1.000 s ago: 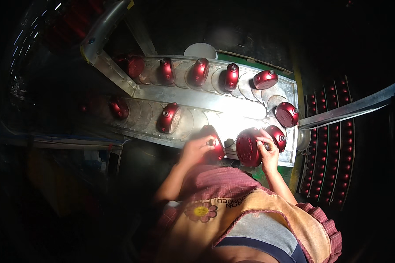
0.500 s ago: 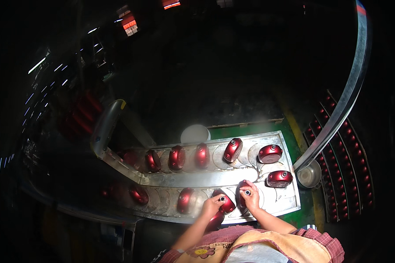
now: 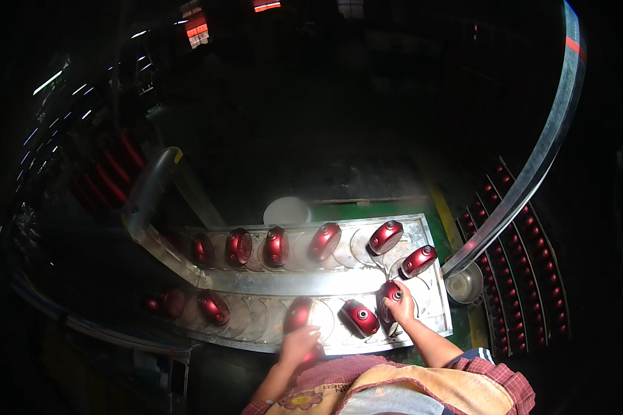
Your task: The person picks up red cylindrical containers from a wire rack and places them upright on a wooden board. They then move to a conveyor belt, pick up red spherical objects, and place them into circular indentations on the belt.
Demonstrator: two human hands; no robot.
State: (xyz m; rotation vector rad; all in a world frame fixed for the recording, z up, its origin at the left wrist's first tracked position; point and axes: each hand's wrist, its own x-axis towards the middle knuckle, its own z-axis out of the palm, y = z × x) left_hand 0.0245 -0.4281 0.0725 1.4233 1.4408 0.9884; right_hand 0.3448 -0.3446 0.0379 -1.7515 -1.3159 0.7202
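Near the right end of the metal table, my right hand [image 3: 403, 310] has its fingers wrapped round a glossy red flask-shaped body [image 3: 388, 290] with a short, ringed neck. A similar red body [image 3: 361, 318] lies tilted to its left, neck upward, touched by neither hand. My left hand [image 3: 299, 344] is at the table's near edge, against the lower end of another red body [image 3: 298, 312]. Its fingers are blurred, so their grip is unclear. Beneath the left wrist, part of one more red piece [image 3: 314, 355] shows.
Several more red bodies [image 3: 275, 247] stand on round plates along the far lane of the metal table [image 3: 432, 304]. A curved metal bar [image 3: 526, 200] rises at the right, beside a metal bowl [image 3: 465, 283] and racks of red pieces [image 3: 526, 277]. A white bucket [image 3: 287, 211] stands behind.
My left hand has left the tilted red body and moved left to another. My right hand still grips its piece. Near-lane pieces have shifted right, far-lane ones left; the view has shifted too.
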